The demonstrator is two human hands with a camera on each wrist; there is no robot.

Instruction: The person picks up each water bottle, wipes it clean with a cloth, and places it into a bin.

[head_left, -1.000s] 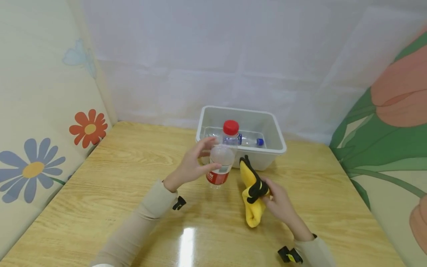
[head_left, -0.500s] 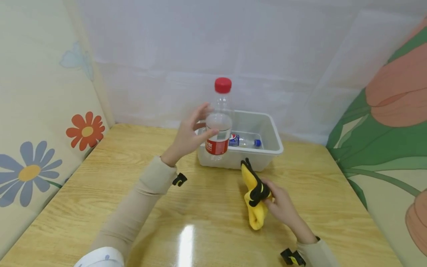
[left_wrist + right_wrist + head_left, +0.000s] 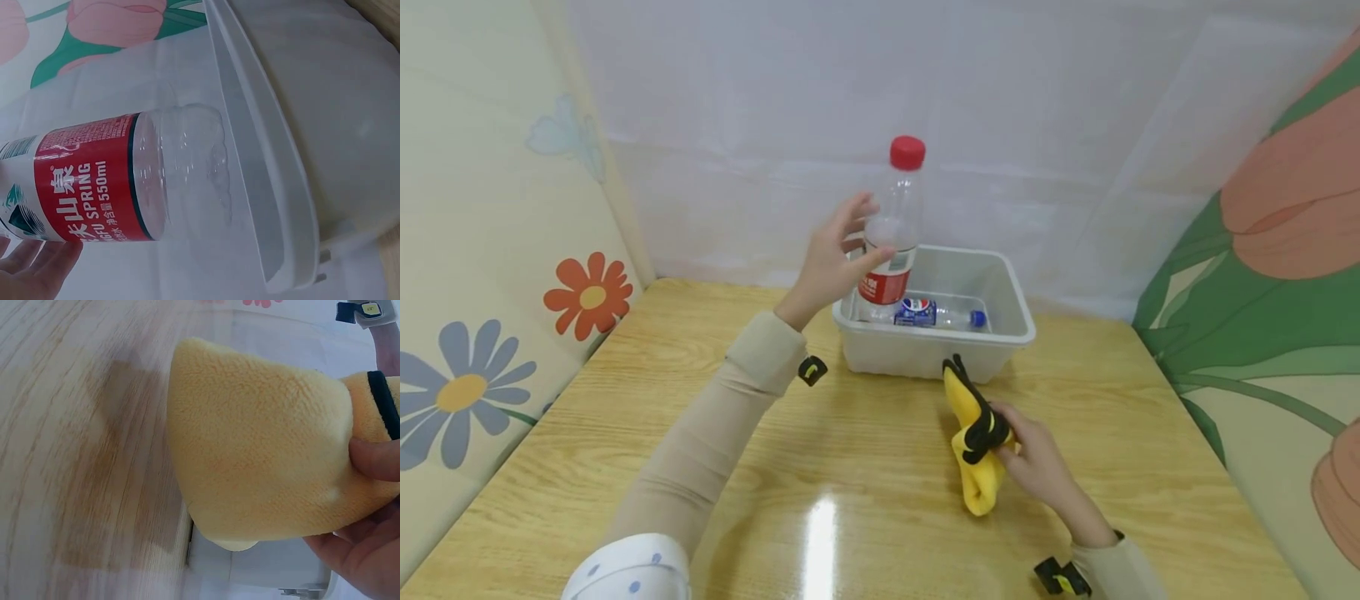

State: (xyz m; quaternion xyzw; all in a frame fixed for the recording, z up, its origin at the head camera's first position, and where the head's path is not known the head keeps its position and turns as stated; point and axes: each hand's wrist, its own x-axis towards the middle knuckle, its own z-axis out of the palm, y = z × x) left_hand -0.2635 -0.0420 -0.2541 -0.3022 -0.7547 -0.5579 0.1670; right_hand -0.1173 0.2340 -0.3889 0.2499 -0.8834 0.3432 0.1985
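Observation:
My left hand grips an upright clear plastic bottle with a red cap and a red and white label. In the left wrist view the bottle is just beside the rim of the white bin; in the head view it hangs above the bin's left part. Inside lies another clear bottle with a blue label and blue cap. With my right hand I hold a yellow plush cloth item with black trim, in front of the bin; its soft yellow side fills the right wrist view.
The bin stands on a wood-grain table against a white cloth backdrop. Flower-printed panels flank the table at left and right. A light glare shows near the front.
My left hand has raised the red-capped bottle and carried it from in front of the bin to above it. The right hand stays nearly still with the yellow plush item.

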